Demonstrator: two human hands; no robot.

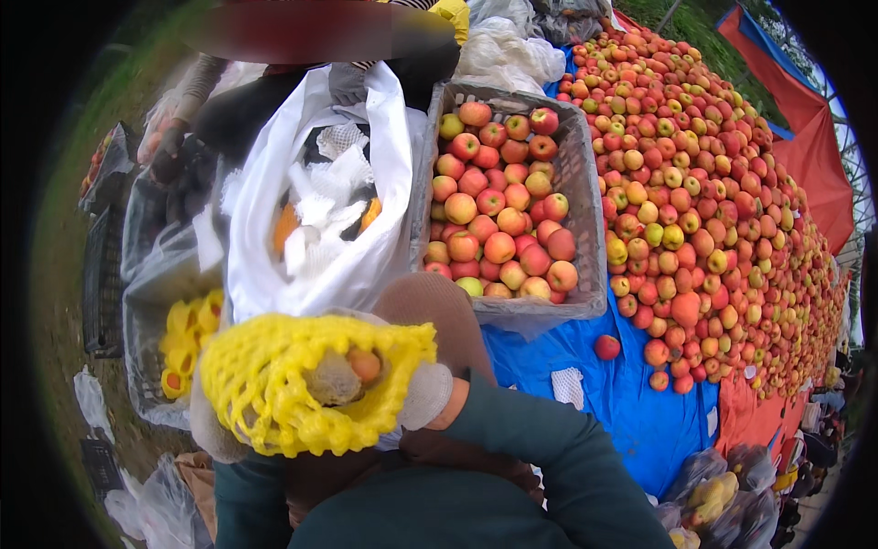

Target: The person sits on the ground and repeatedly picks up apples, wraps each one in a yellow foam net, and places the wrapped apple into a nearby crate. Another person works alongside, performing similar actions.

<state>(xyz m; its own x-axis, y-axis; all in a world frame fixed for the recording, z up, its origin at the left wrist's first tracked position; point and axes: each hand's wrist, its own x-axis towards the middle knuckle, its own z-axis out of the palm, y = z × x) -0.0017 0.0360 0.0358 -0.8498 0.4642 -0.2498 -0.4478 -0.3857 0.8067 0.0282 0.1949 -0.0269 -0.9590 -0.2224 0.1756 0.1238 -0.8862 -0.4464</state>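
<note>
A yellow foam fruit net [274,371] is stretched out in front of my chest, its wide mouth turned to the right. My left hand [215,423], in a grey knit glove, grips the net from its left side. Grey gloved fingertips show inside the mouth, against a small reddish apple [365,367]; whose fingers they are is hard to tell. At the right rim, my right hand [426,395], also gloved in grey, closes on the net, with its fingers mostly hidden behind the mesh.
Beyond the net stands a white sack [251,247] with foam nets inside. To its right is a grey crate [592,229] of apples. A large apple heap [695,220] covers the right side, beside a blue tarp [622,403]. Another person's gloved hand [347,84] touches the sack.
</note>
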